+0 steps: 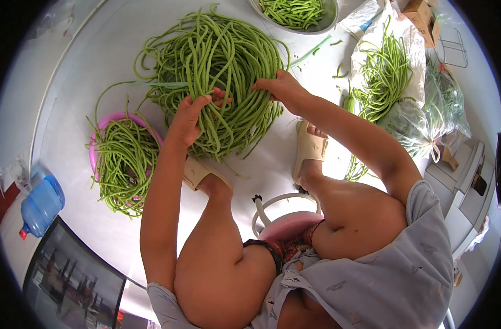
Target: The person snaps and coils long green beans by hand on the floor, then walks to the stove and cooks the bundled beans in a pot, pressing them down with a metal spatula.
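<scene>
The left hand pinches strands in a heap of long, slender green beans on the pale floor; the right hand touches its edge, grip unclear. Probably light, bendy, snappable: hold mid-bundle.

I receive a bright picture. Glare bleaches the floor right of centre; the clear plastic bag shows highlights. I observe fisheye curvature, black corners, and acceptable sharpness across the bean pile.
</scene>
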Action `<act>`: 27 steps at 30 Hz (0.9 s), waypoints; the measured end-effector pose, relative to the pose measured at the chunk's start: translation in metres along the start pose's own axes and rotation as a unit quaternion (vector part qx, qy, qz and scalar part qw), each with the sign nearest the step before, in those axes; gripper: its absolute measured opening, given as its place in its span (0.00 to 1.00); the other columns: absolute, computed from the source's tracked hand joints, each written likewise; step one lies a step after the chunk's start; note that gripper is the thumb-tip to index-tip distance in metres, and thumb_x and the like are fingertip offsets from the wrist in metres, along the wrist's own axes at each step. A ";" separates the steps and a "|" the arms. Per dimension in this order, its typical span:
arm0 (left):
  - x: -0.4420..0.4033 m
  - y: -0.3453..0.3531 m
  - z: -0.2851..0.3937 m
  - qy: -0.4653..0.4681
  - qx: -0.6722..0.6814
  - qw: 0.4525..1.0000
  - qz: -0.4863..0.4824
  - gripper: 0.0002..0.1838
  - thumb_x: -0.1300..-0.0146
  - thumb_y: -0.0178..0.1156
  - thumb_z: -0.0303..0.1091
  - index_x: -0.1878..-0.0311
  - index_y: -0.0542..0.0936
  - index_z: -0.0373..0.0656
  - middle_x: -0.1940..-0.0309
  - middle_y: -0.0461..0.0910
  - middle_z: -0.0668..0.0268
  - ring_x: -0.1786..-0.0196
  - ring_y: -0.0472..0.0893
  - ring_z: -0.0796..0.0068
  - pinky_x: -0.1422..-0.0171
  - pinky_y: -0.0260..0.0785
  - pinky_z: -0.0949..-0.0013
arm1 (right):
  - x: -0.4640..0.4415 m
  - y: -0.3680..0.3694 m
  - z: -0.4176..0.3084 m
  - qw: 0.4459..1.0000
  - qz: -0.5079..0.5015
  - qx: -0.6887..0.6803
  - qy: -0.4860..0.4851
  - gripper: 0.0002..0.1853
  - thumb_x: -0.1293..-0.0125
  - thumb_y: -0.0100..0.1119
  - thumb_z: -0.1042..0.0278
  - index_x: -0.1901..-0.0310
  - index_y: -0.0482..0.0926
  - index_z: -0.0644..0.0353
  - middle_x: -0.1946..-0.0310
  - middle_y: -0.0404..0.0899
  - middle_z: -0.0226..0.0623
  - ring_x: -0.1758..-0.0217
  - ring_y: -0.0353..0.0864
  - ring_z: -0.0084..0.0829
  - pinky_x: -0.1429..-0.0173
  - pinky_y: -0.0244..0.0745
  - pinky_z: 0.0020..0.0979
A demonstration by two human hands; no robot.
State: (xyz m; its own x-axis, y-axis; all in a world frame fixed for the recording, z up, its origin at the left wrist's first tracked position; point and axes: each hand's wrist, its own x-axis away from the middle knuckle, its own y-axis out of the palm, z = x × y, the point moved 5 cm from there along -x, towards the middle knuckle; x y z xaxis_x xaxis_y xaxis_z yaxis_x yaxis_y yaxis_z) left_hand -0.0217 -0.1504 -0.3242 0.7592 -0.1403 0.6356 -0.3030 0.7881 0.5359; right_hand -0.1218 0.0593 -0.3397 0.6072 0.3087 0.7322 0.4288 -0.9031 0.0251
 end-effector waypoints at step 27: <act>0.009 -0.015 0.012 0.035 -0.084 0.993 0.071 0.19 0.37 0.57 0.28 0.42 0.75 0.39 0.60 0.81 0.65 0.56 0.79 0.73 0.46 0.74 0.67 | 0.013 0.049 -0.013 0.961 -0.145 -0.214 0.098 0.17 0.38 0.61 0.75 0.46 0.77 0.65 0.55 0.80 0.35 0.50 0.80 0.32 0.40 0.76 0.35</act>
State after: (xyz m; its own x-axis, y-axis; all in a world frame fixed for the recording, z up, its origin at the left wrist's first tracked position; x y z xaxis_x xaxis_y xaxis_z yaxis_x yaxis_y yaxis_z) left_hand -0.0176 -0.1706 -0.3198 0.7556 0.0178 0.6548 -0.3145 0.8868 0.3387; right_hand -0.1020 0.0150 -0.3199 0.3489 0.5415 0.7649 0.2215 -0.8407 0.4941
